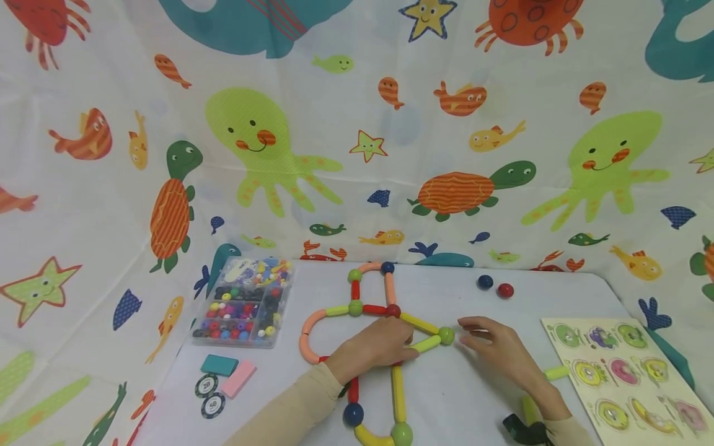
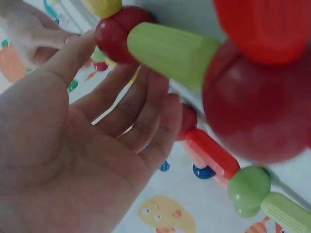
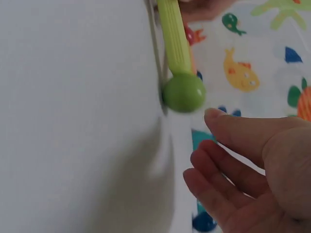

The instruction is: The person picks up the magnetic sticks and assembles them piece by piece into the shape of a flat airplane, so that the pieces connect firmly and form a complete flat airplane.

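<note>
A flat figure of coloured rods and balls lies on the white table, with yellow rods [image 1: 398,393], red rods [image 1: 374,309] and a curved salmon piece [image 1: 305,337]. My left hand [image 1: 385,344] rests over its middle. In the left wrist view, the thumb and fingers of that hand [image 2: 92,145] curl about a red ball [image 2: 114,39] joined to a light green rod [image 2: 172,53]; some fingertips are hidden. Just right of the green ball [image 1: 446,336] at the figure's corner is my right hand [image 1: 502,356], its fingers [image 3: 221,158] loosely bent, apart from the ball, holding nothing.
Upper left stands a divided clear box [image 1: 240,303] of beads. Nearby lie teal [image 1: 219,365] and pink blocks [image 1: 238,378] and two round chips [image 1: 213,405]. Blue [image 1: 485,282] and red balls [image 1: 505,290] sit at the back. A fruit board [image 1: 630,371] lies right, beside a light green rod [image 1: 556,372].
</note>
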`<state>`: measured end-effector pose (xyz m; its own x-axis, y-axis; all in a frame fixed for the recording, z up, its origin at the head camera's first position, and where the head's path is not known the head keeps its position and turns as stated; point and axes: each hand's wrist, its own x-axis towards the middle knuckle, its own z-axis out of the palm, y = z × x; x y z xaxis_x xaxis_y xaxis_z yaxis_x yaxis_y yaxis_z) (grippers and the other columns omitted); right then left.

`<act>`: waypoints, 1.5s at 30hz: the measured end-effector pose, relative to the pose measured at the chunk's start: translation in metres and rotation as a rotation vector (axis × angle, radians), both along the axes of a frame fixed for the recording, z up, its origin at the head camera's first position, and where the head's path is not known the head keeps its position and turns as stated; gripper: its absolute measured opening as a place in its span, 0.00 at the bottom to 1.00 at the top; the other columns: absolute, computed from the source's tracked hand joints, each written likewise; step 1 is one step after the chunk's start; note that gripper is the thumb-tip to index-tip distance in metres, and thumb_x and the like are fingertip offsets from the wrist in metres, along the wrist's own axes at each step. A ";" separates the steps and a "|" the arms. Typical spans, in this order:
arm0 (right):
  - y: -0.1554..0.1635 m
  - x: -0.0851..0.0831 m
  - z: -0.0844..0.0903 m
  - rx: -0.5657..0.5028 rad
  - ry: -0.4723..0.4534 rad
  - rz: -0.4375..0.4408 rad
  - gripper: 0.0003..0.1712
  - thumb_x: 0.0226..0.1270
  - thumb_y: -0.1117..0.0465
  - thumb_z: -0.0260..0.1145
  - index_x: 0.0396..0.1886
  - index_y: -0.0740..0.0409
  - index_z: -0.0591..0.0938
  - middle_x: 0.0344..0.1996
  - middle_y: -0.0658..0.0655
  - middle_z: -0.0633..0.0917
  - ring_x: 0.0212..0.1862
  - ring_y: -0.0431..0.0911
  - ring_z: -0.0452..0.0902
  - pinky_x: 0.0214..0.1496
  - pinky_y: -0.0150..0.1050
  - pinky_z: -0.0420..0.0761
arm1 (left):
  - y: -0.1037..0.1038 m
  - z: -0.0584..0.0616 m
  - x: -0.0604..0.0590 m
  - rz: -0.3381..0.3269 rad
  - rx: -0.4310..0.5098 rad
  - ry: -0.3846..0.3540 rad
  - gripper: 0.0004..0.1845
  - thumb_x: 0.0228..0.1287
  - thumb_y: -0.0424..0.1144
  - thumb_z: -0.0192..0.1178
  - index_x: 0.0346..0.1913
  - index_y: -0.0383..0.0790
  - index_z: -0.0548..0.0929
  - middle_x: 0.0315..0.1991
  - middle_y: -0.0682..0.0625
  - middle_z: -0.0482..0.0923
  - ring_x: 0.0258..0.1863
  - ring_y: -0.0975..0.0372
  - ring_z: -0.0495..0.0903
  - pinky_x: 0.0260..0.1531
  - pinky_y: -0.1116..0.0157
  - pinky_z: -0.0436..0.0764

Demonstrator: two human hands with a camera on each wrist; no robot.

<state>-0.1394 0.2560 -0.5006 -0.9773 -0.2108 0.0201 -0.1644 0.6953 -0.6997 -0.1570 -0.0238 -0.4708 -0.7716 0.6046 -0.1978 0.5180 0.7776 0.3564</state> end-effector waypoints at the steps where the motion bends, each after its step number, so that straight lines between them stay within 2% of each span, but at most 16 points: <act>1: 0.006 0.001 0.001 0.020 0.003 -0.021 0.23 0.70 0.51 0.70 0.62 0.50 0.81 0.57 0.51 0.85 0.59 0.50 0.82 0.59 0.46 0.82 | -0.003 0.000 0.000 0.014 0.010 -0.014 0.14 0.66 0.52 0.68 0.43 0.44 0.86 0.24 0.57 0.73 0.25 0.67 0.72 0.26 0.73 0.71; 5: 0.037 0.009 0.006 0.092 0.031 -0.098 0.24 0.71 0.50 0.68 0.63 0.50 0.81 0.57 0.53 0.85 0.58 0.51 0.82 0.59 0.48 0.81 | -0.013 0.001 0.003 0.053 0.046 -0.050 0.17 0.65 0.53 0.68 0.48 0.44 0.87 0.31 0.57 0.78 0.31 0.67 0.73 0.31 0.72 0.75; 9: 0.071 0.024 0.011 0.168 0.026 -0.173 0.24 0.72 0.49 0.67 0.63 0.52 0.80 0.57 0.57 0.85 0.58 0.55 0.81 0.55 0.46 0.83 | -0.022 0.001 0.004 0.050 0.088 -0.069 0.18 0.66 0.53 0.68 0.51 0.45 0.88 0.38 0.57 0.81 0.36 0.68 0.74 0.39 0.71 0.78; 12: 0.094 0.036 0.015 0.204 -0.044 -0.208 0.26 0.73 0.48 0.66 0.65 0.54 0.80 0.59 0.63 0.84 0.60 0.61 0.78 0.55 0.51 0.83 | -0.028 0.001 0.005 0.048 0.115 -0.087 0.18 0.66 0.53 0.67 0.52 0.46 0.87 0.41 0.57 0.82 0.38 0.69 0.75 0.43 0.70 0.80; 14: 0.107 0.044 0.016 0.213 -0.119 -0.221 0.28 0.73 0.48 0.65 0.66 0.57 0.78 0.60 0.67 0.82 0.61 0.65 0.76 0.55 0.58 0.81 | -0.031 0.001 0.006 0.052 0.118 -0.094 0.19 0.66 0.54 0.67 0.52 0.47 0.87 0.41 0.57 0.82 0.38 0.69 0.75 0.45 0.70 0.80; 16: 0.117 0.048 0.014 0.227 -0.204 -0.233 0.30 0.73 0.47 0.65 0.67 0.57 0.77 0.62 0.68 0.80 0.61 0.66 0.74 0.54 0.60 0.81 | -0.035 0.002 0.006 0.062 0.117 -0.103 0.19 0.67 0.55 0.66 0.53 0.48 0.87 0.42 0.58 0.82 0.40 0.70 0.75 0.47 0.69 0.80; 19: 0.127 0.052 0.011 0.233 -0.269 -0.224 0.29 0.71 0.49 0.67 0.67 0.57 0.78 0.61 0.67 0.81 0.58 0.63 0.76 0.53 0.58 0.82 | -0.040 0.002 0.008 0.074 0.127 -0.114 0.20 0.66 0.56 0.66 0.54 0.48 0.87 0.42 0.59 0.82 0.40 0.70 0.75 0.47 0.69 0.80; 21: 0.130 0.053 0.008 0.242 -0.285 -0.216 0.29 0.68 0.49 0.70 0.65 0.56 0.79 0.60 0.65 0.83 0.54 0.57 0.78 0.52 0.54 0.83 | -0.043 0.003 0.009 0.081 0.143 -0.120 0.21 0.66 0.55 0.66 0.54 0.47 0.87 0.43 0.59 0.82 0.40 0.70 0.76 0.47 0.70 0.80; 22: 0.131 0.054 0.007 0.246 -0.277 -0.210 0.29 0.67 0.50 0.71 0.64 0.55 0.80 0.58 0.64 0.84 0.52 0.54 0.79 0.51 0.52 0.83 | -0.044 0.003 0.009 0.084 0.151 -0.124 0.21 0.66 0.55 0.67 0.55 0.47 0.87 0.43 0.59 0.83 0.40 0.70 0.76 0.46 0.70 0.80; 25: 0.131 0.055 0.002 0.264 -0.259 -0.212 0.28 0.63 0.50 0.73 0.62 0.53 0.82 0.56 0.60 0.85 0.49 0.48 0.78 0.45 0.37 0.82 | -0.046 0.003 0.010 0.091 0.170 -0.135 0.21 0.66 0.54 0.67 0.55 0.46 0.86 0.43 0.58 0.83 0.40 0.71 0.76 0.46 0.70 0.80; 29: 0.129 0.055 -0.002 0.271 -0.232 -0.233 0.26 0.62 0.52 0.75 0.59 0.53 0.84 0.54 0.60 0.86 0.47 0.47 0.78 0.38 0.23 0.76 | -0.049 0.001 0.012 0.101 0.182 -0.148 0.21 0.66 0.54 0.67 0.55 0.46 0.86 0.44 0.58 0.83 0.40 0.71 0.76 0.46 0.70 0.80; 33: 0.124 0.052 -0.005 0.276 -0.195 -0.251 0.24 0.61 0.54 0.76 0.56 0.55 0.85 0.51 0.60 0.87 0.45 0.47 0.78 0.39 0.28 0.80 | -0.052 -0.001 0.013 0.109 0.197 -0.160 0.21 0.67 0.54 0.67 0.55 0.46 0.85 0.45 0.57 0.83 0.40 0.71 0.76 0.46 0.70 0.81; 37: 0.113 0.046 -0.007 0.297 -0.144 -0.246 0.24 0.61 0.50 0.76 0.54 0.53 0.86 0.48 0.57 0.88 0.41 0.44 0.79 0.38 0.29 0.79 | -0.054 -0.003 0.013 0.116 0.210 -0.168 0.21 0.66 0.55 0.67 0.55 0.46 0.85 0.46 0.57 0.83 0.41 0.70 0.76 0.47 0.69 0.81; 41: 0.096 0.037 -0.006 0.287 -0.071 -0.184 0.22 0.61 0.46 0.75 0.53 0.44 0.86 0.48 0.50 0.88 0.43 0.39 0.79 0.40 0.27 0.77 | -0.055 -0.006 0.014 0.115 0.219 -0.183 0.21 0.66 0.56 0.66 0.55 0.48 0.85 0.45 0.59 0.82 0.42 0.71 0.77 0.47 0.70 0.81; 45: 0.075 0.022 -0.003 0.246 0.020 -0.088 0.18 0.63 0.50 0.75 0.53 0.40 0.86 0.49 0.45 0.88 0.48 0.35 0.80 0.46 0.29 0.79 | -0.056 -0.007 0.015 0.119 0.232 -0.196 0.21 0.66 0.56 0.66 0.55 0.48 0.85 0.44 0.60 0.82 0.41 0.71 0.77 0.46 0.71 0.80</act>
<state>-0.1175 0.3311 -0.5035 -0.9921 -0.1258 -0.0016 -0.1078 0.8565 -0.5048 -0.1423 -0.0798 -0.4782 -0.8006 0.5586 -0.2169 0.3321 0.7150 0.6152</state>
